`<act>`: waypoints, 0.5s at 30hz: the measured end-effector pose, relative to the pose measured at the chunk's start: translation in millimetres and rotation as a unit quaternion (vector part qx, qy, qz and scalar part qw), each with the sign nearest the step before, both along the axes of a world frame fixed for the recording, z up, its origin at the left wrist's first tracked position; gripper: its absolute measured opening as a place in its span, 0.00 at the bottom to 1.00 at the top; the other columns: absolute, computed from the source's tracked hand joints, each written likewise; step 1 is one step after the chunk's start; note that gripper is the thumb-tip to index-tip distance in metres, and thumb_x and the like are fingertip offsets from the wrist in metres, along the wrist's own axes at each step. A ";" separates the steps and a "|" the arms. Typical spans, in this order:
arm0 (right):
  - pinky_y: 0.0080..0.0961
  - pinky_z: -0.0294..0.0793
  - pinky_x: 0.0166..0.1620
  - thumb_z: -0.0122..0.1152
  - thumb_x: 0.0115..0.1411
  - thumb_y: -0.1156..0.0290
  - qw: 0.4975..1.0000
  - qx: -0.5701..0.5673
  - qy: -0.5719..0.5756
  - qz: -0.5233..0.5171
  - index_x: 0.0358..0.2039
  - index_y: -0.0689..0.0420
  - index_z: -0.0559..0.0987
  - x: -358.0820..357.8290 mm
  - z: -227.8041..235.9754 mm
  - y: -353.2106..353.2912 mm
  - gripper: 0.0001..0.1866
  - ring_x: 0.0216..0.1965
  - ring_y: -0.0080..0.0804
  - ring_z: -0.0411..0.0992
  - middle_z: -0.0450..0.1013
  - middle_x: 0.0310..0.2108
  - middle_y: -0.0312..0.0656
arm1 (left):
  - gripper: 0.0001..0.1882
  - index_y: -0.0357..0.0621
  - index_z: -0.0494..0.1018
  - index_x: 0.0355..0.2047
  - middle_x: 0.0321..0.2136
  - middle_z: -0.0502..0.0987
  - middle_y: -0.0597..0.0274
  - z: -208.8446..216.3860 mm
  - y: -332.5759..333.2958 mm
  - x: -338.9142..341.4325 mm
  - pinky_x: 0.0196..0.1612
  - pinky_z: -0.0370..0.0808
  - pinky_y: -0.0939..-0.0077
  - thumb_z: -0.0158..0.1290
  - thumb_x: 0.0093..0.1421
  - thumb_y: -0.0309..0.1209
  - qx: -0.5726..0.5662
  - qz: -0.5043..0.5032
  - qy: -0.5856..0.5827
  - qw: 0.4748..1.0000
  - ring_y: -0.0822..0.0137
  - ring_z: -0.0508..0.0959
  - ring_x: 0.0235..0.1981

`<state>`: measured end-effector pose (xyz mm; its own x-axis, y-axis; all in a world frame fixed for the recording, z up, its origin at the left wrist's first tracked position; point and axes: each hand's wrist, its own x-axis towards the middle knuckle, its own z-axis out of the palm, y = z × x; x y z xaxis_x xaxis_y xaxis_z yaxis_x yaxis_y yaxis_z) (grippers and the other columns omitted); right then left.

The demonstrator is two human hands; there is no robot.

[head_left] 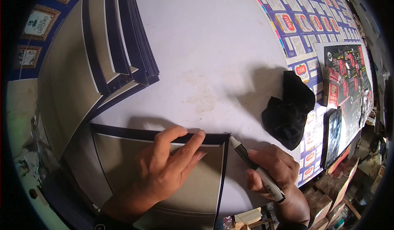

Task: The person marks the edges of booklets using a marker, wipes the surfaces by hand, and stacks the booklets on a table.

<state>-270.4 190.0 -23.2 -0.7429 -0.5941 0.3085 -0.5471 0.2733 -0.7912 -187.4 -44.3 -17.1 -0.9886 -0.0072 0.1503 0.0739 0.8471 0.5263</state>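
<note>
A grey-brown board (125,158) with dark blue strips folded along its edges lies at the near side of the table. My left hand (164,170) rests on it, fingers stretched apart, with the tips on the dark strip of its far edge. In my right hand (275,168) is a white and black marker pen (266,180), held at a slant. Its white tip end is at the board's far right corner; whether it touches cannot be made out. Further left stands a stack of similar boards (96,28) with dark blue edges.
A crumpled black cloth (289,111) lies right of the board on the white tabletop (197,45). Beyond it are printed blue sheets (293,45), a red and white pack (331,88) and a dark phone-like slab (331,137). Cartons (316,205) sit below the table's right edge.
</note>
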 end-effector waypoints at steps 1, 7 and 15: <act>0.25 0.75 0.26 0.66 0.57 0.66 1.000 0.009 -0.002 0.001 0.37 0.65 0.78 0.3 0.3 0.1 0.15 0.22 0.35 0.76 0.77 0.27 0.48 | 0.23 0.49 0.79 0.50 0.45 0.72 0.58 0.9 -0.1 0.2 0.22 0.71 0.76 0.67 0.52 0.31 -0.001 -0.001 -0.006 1.000 0.71 0.73 0.23; 0.25 0.75 0.26 0.65 0.57 0.66 1.000 -0.004 0.004 0.008 0.36 0.66 0.79 -1.6 -0.5 -0.7 0.15 0.22 0.35 0.76 0.76 0.25 0.48 | 0.26 0.47 0.79 0.50 0.43 0.72 0.58 5.2 -0.1 -3.3 0.25 0.79 0.77 0.69 0.48 0.29 -0.007 -0.007 -0.016 1.000 0.71 0.80 0.25; 0.26 0.75 0.26 0.66 0.57 0.66 1.000 -0.002 0.007 0.005 0.35 0.68 0.78 -2.9 3.8 1.3 0.15 0.22 0.36 0.75 0.76 0.25 0.48 | 0.26 0.47 0.79 0.50 0.43 0.72 0.58 6.4 0.0 -3.4 0.25 0.79 0.77 0.69 0.48 0.29 -0.013 -0.016 0.003 1.000 0.71 0.80 0.26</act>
<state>-273.3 191.3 -19.4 -0.7319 -0.6010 0.3213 -0.5613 0.2643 -0.7843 -190.8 -44.3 -10.6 -0.9873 0.0279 0.1561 0.1040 0.8573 0.5042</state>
